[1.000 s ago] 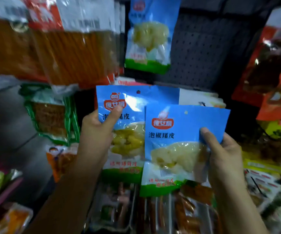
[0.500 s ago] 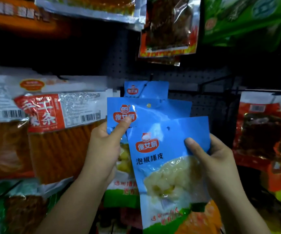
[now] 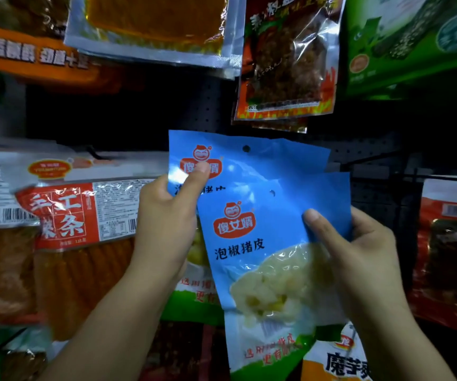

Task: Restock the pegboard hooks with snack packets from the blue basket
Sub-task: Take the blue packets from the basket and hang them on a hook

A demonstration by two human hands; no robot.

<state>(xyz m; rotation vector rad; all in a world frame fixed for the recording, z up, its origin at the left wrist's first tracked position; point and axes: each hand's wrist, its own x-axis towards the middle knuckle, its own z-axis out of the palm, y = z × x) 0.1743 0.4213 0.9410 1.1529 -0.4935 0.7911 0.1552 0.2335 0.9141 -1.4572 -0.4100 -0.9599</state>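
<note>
- The right hand (image 3: 359, 259) is nearest to the camera. It grasps the front blue packet (image 3: 266, 270) at its right edge, with the thumb pressed on the blue face and the other fingers behind it.
- This front blue packet is tilted a little, its top leaning to the right. It has a red logo, a small hang hole near the top and a clear window that shows pale, yellowish pieces. Its lower green part is low in the picture.
- The left hand (image 3: 167, 224) grasps the rear blue packet (image 3: 238, 163) at its left edge, with the thumb lying on the red logo.
- The rear blue packet stands higher and partly behind the front one, so the two overlap. Its hang hole is visible near the top edge. I cannot tell if it is on a hook.
- To the left, just beside the left hand, hangs a large packet with a red label (image 3: 65, 215) and orange sticks inside.
- Above the blue packets hangs a red packet with flame print (image 3: 285, 67), with a silver-edged orange packet (image 3: 153, 26) to its left and a green packet (image 3: 414, 42) to its right.
- Behind everything is the dark pegboard (image 3: 205, 105) with rows of small holes.
- The blue basket is not in view.
</note>
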